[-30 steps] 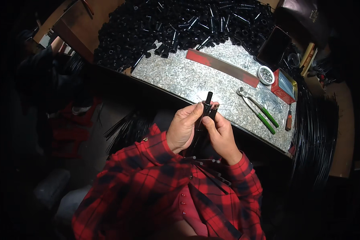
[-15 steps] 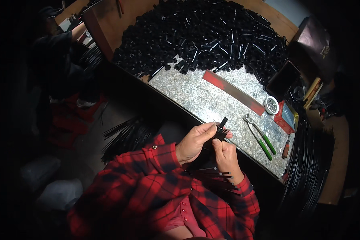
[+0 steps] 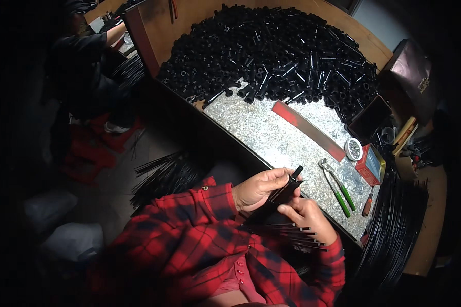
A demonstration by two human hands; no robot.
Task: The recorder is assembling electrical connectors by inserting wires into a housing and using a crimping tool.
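While my left hand (image 3: 264, 188) pinches near its upper end, the slim bundle of thin, dark ribs (image 3: 279, 197) lies slantwise between my two hands, over my lap at the counter's near edge. Its long axis climbs from low on my left to high on my right, away from my body, and the short black cylindrical tip (image 3: 298, 171) points toward the pale speckled-stone counter (image 3: 261, 134). My left thumb lies just beside that tip, so my left hand is the nearer one to it. My right hand (image 3: 312, 219) sits lower, on the right flank of the bundle, its fingers curled and its thumb bent; I cannot tell whether it presses on the ribs. Close by my right wrist, a fan of dark rods with grey ends (image 3: 305, 231) sticks out rightward. Beyond, on the counter, lie metal pincers with green handles (image 3: 347, 201), well apart from both hands.
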